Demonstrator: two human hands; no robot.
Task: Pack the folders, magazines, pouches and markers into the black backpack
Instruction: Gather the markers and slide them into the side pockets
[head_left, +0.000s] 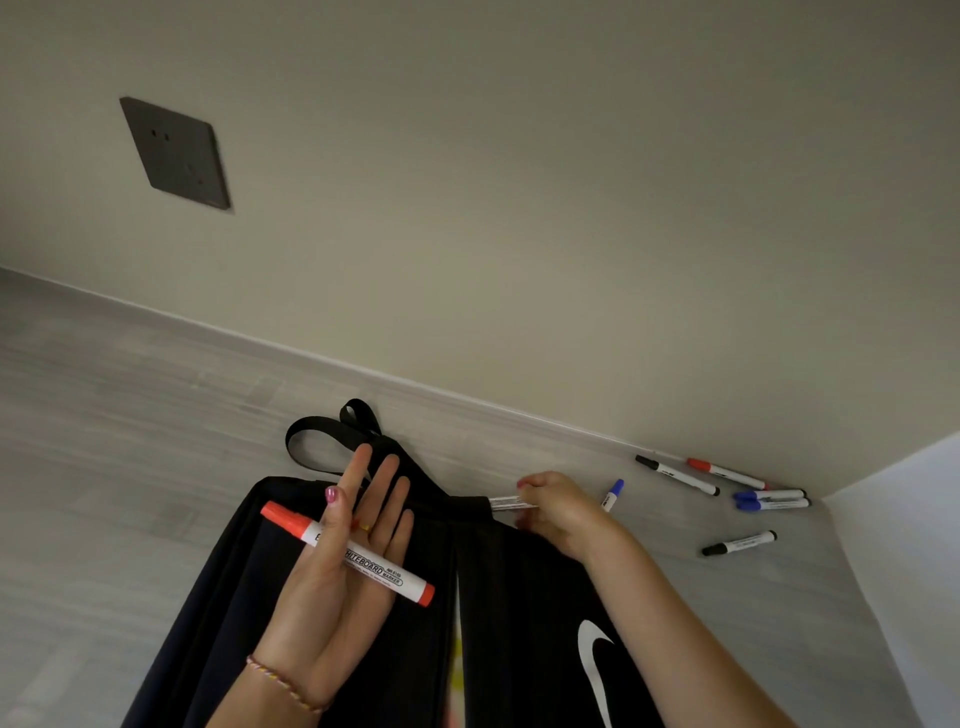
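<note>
The black backpack (519, 597) with a white swoosh lies on the grey floor in front of me, slightly open along a central gap showing something yellow inside. My left hand (343, 551) is palm up over it, thumb pinning a red whiteboard marker (384, 569) across the palm. My right hand (558, 512) grips a blue-capped marker (612, 494) at the bag's upper right edge. Several more markers lie by the wall: a black one (675, 475), a red one (724, 473), two blue ones (771, 499) and another black one (740, 544).
The wall with its skirting (467, 395) runs diagonally behind the bag, with a dark socket plate (175, 153) on it. A white panel (904, 519) closes the corner at right. Bare grey floor (130, 441) spreads left. The backpack's strap loops (322, 431) lie at its top.
</note>
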